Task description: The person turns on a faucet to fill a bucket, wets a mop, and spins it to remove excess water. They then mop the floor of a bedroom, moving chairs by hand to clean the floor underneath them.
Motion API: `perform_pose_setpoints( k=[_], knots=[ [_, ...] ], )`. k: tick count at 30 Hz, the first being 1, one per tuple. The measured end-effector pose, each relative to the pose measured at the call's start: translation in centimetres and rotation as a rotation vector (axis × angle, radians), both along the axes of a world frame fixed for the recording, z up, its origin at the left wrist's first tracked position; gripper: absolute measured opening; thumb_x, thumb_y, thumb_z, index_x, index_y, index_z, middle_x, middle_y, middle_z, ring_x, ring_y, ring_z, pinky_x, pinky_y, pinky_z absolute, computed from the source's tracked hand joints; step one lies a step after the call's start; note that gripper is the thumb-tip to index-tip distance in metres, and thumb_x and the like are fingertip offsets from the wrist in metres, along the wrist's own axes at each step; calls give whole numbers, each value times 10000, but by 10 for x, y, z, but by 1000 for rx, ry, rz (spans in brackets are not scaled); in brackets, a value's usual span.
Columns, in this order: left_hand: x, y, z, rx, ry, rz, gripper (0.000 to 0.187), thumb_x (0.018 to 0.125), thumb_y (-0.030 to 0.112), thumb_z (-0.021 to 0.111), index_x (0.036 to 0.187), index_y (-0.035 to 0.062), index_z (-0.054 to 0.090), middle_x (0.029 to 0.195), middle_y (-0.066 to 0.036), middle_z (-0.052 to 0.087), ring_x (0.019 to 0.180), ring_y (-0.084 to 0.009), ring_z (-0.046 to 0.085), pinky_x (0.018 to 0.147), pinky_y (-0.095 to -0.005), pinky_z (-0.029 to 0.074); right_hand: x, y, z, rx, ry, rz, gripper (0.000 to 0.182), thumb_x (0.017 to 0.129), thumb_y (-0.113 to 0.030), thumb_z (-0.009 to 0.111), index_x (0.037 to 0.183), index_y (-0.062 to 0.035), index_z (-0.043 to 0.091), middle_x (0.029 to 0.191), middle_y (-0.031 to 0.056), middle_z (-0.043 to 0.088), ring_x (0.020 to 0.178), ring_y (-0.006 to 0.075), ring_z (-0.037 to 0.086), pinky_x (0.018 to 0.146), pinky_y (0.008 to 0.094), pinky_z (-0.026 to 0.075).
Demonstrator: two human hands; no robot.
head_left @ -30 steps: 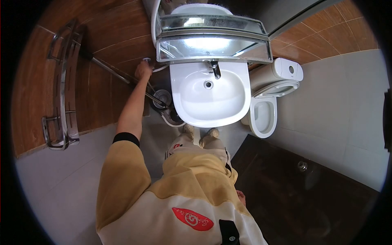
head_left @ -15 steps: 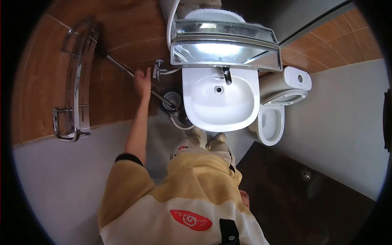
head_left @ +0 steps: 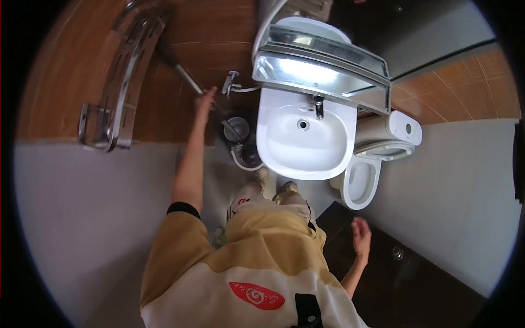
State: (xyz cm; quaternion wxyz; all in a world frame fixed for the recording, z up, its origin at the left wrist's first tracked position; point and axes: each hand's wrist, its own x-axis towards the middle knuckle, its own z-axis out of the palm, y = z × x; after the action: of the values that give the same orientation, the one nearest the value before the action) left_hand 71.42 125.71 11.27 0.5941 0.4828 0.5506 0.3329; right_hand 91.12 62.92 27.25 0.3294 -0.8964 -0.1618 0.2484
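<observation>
My left hand (head_left: 204, 103) is on the long mop handle (head_left: 188, 80), its fingers around the pole, though blur softens them. The handle slants from the dark upper left down to the round mop bucket (head_left: 237, 130) on the floor. Whatever is at the mop's lower end is hard to make out. At the lower right, my right hand (head_left: 361, 236) hangs in the air over the dark floor, fingers loosely bent and holding nothing. A wall tap (head_left: 229, 83) with a pale hose is just right of my left hand.
A white washbasin (head_left: 306, 147) with a tap (head_left: 319, 107) stands ahead, below a mirrored cabinet (head_left: 322, 76). Right of it is a toilet (head_left: 361, 183). A metal wall rack (head_left: 123, 82) juts out at left. A floor drain (head_left: 397, 253) lies in the dark floor.
My right hand has come out from beside my body, to the right. The view has turned a little. My left hand stays at the mop handle, whose upper part looks nearer.
</observation>
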Motion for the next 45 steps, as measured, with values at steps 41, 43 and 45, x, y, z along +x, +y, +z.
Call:
perform_pose_setpoints(
  k=[41,43,45],
  knots=[
    [5,-455,-12,538,184,-89,236,746,241,689,856,68,571,823,-74,583,733,-231,565,643,-329,449,-72,131,81,1015,522,1617,227,655,-134,757,659,-72,539,580,51,506,516,203,495,460,309,341],
    [9,-471,-33,533,169,-66,219,701,149,709,820,62,547,800,-86,588,776,-287,557,703,-362,436,-67,113,80,1044,463,1547,246,666,-74,687,567,-81,462,514,49,451,433,224,448,427,315,322],
    [17,-479,-36,537,155,-64,224,687,135,714,803,62,537,792,-94,582,792,-304,552,738,-376,426,-60,98,74,1024,469,1533,235,661,-62,677,567,-80,463,514,52,450,434,227,444,424,315,319]
  ],
)
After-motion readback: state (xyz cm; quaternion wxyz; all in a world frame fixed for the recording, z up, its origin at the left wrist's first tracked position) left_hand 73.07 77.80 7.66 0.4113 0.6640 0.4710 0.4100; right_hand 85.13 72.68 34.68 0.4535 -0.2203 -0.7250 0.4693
